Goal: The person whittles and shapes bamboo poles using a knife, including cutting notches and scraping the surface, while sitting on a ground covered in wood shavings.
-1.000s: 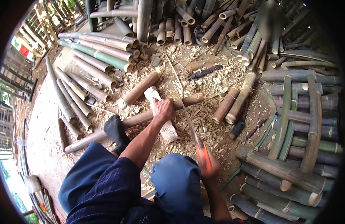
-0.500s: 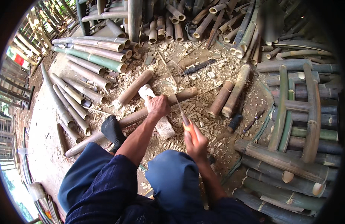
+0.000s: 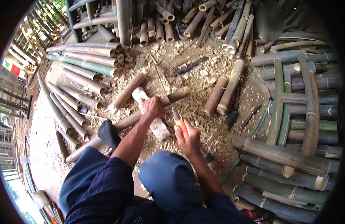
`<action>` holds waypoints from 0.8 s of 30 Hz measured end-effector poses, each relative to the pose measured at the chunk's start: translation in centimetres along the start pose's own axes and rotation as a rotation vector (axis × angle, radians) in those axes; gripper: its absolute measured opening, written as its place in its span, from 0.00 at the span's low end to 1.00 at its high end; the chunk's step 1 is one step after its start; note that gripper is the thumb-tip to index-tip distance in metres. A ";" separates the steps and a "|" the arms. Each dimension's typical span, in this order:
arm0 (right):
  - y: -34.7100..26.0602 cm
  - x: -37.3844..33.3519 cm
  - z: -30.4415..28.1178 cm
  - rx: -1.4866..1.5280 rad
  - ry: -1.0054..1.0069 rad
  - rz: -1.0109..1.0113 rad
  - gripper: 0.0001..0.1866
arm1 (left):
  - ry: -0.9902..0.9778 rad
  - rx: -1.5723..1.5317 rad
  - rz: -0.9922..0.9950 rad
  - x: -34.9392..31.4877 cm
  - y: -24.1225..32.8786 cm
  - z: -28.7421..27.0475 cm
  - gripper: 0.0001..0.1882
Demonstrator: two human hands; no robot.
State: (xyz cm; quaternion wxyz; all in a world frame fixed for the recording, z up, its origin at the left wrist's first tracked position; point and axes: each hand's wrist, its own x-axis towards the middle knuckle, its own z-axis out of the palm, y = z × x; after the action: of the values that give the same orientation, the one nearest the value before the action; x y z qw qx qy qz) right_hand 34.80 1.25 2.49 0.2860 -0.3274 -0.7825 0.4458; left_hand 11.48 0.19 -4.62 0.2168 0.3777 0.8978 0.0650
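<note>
A long brown bamboo pole (image 3: 86,148) slants across the floor in front of me and rests over a pale wooden block (image 3: 159,129). My left hand (image 3: 152,107) is closed over the pole above the block. My dark-socked foot (image 3: 109,134) bears on the pole nearer its lower left end. In my right hand (image 3: 188,138) is the orange handle of a handsaw (image 3: 180,121). Its thin blade crosses the pole just right of my left hand, towards the far end. Whether the teeth have cut into the pole is too small to tell.
Wood chips cover the ground around the block. A short bamboo piece (image 3: 129,90) lies beyond the pole, and a dark-sheathed tool (image 3: 192,65) farther off. Cut bamboo lengths (image 3: 84,63) lie at left. Two upright-pointing pieces (image 3: 231,87) and a bamboo frame (image 3: 310,112) are at right.
The whole view has shifted slightly. Against the pole, my right hand has pushed the saw a little forward, away from me. My left hand and foot stay on the pole.
</note>
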 end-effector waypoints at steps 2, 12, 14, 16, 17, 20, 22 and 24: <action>0.8 -5.8 -3.3 0.001 -0.082 -0.035 0.23 | 0.018 0.004 -0.008 -0.5 -0.7 -1.1 0.14; -0.1 -2.6 -2.0 0.076 -0.063 0.044 0.26 | -0.020 -0.132 -0.020 0.0 -1.8 -0.1 0.24; 0.4 -2.6 -1.7 0.084 -0.033 -0.020 0.27 | 0.256 -0.542 0.124 -0.3 -2.5 -1.0 0.30; 1.1 -3.2 -1.6 0.050 -0.019 0.001 0.28 | 0.614 -0.469 0.342 1.1 0.1 -2.9 0.29; 0.8 -2.9 -2.3 0.032 -0.046 0.060 0.25 | 0.370 -0.357 0.354 1.0 3.6 -5.2 0.25; -0.4 -2.8 -1.8 0.025 -0.063 0.056 0.25 | -0.168 0.097 0.303 3.5 9.4 -6.0 0.20; -0.3 -3.2 -1.9 0.035 -0.080 0.013 0.25 | -0.259 0.165 0.370 7.1 7.7 -3.0 0.20; -0.2 -6.4 -4.4 0.063 -0.137 0.022 0.24 | -0.317 0.173 0.425 8.1 7.4 -1.5 0.17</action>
State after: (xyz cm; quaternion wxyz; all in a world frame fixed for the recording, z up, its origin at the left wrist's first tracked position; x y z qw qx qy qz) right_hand 41.95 -1.47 3.66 0.2369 -0.2955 -0.7821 0.4948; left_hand 10.65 11.22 -3.96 0.3028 0.5803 0.7555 -0.0277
